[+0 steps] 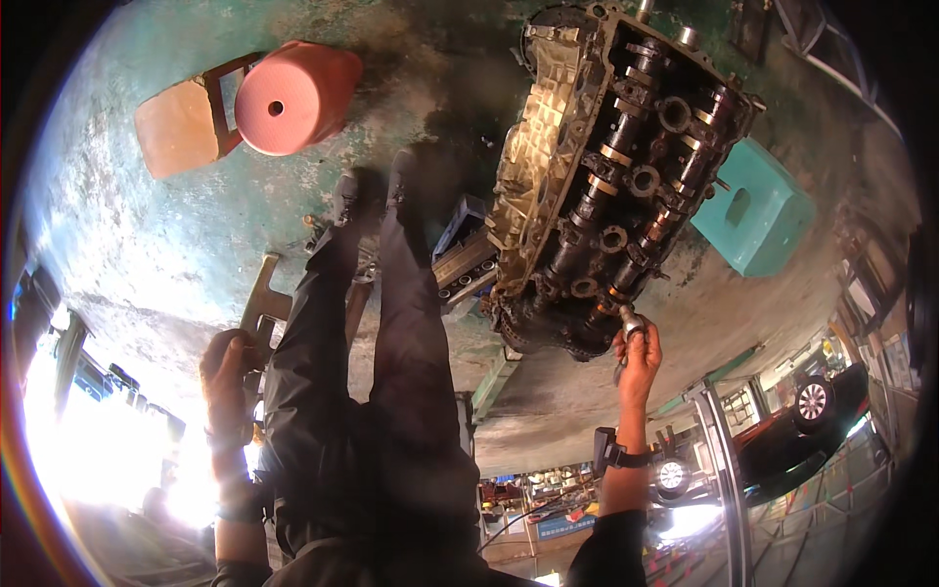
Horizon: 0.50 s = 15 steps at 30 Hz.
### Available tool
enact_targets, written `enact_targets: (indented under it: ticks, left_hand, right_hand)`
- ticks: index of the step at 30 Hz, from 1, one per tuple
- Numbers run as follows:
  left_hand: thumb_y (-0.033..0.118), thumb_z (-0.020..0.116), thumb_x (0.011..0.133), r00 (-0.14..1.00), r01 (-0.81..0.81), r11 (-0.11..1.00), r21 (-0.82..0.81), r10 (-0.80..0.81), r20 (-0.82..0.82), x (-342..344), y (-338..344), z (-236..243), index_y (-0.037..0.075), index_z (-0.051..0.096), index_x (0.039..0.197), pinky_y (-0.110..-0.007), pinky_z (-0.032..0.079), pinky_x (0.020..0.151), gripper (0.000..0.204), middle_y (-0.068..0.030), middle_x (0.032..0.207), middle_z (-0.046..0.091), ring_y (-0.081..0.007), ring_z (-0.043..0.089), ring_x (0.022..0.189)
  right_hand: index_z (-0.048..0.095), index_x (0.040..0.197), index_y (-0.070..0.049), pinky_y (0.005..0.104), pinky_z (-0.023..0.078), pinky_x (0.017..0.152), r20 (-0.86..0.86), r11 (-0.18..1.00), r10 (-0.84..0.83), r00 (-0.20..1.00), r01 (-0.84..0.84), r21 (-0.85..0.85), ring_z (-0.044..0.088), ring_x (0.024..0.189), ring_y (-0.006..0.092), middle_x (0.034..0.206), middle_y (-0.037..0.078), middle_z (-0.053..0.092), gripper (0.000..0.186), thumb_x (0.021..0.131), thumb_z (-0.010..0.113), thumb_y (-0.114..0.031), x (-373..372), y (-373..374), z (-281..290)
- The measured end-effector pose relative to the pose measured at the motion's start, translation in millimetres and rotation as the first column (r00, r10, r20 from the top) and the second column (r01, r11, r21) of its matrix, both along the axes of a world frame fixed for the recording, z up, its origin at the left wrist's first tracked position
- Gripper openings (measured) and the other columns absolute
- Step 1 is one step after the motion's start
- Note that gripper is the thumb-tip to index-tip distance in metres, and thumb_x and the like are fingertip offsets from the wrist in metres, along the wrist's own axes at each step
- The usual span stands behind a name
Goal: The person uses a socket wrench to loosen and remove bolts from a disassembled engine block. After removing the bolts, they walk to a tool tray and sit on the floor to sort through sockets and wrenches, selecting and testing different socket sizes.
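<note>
One small, rounded, silvery metal tool (pixel 631 319) stands at the near right corner of a long, oil-blackened metal engine assembly (pixel 599 196) with pale, ribbed side metal and two exposed shafts running from near to far. Working the tool well there would likely mean keeping it squarely seated, applying steady pressure and holding the knuckles clear of the shaft's edges; the oily surfaces could let it slip.

The tool lies within the bare right hand (pixel 638 357), its fingers closed round it, with its head projecting beyond the fingertips toward the near end of the right shaft. Whether its tip touches the metal cannot be told. The engine lies just beyond those fingers, reaching far and slightly left.

Well to the left, the bare left hand (pixel 225 377) has curled fingers beside a grey, angular, branching piece (pixel 264 305); I cannot tell whether they grip it. Dark-trousered legs (pixel 416 323) extend between the hands. To the engine's right sits a teal plastic stool with an oval slot (pixel 768 220); far left is a pink, round, tapered plastic stool with a central hole (pixel 269 117).
</note>
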<state>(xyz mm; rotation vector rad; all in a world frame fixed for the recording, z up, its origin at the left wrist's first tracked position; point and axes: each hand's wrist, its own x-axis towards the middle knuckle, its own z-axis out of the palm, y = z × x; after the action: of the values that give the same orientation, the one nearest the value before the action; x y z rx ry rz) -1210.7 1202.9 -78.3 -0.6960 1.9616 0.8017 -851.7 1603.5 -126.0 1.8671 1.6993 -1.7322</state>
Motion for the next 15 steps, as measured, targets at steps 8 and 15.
enact_targets:
  ticks: [8, 15]
  left_hand:
    - [0.025, 0.053, 0.094, 0.999, 0.036, 0.999, 0.01, -0.037, 0.015, -3.1, -0.3, -7.0, -0.001, 0.061, 0.101, -0.029, 0.047, 0.07, 0.028, -0.0073, 0.087, 0.061, -0.0153, 0.059, 0.074]
    - [0.029, 0.054, 0.094, 0.999, 0.041, 0.999, 0.034, -0.042, 0.022, -0.6, -2.8, -12.0, -0.001, 0.06, 0.103, -0.029, 0.048, 0.07, 0.033, -0.0078, 0.087, 0.061, -0.015, 0.059, 0.074]
  right_hand:
    - [0.05, 0.111, -0.011, 0.0222, 0.034, 0.047, -0.063, 0.91, -0.414, 0.908, 0.412, -0.041, 0.045, 0.055, 0.0085, 0.075, 0.004, 0.055, 0.033, 0.096, 0.051, -0.04, -22.4, -29.8, -1.9]
    - [0.046, 0.107, -0.015, 0.0262, 0.034, 0.048, -0.129, 0.732, -0.681, 0.721, 0.677, -0.079, 0.046, 0.059, 0.0134, 0.076, 0.005, 0.052, 0.033, 0.096, 0.049, -0.045, -49.2, -54.1, -6.5]
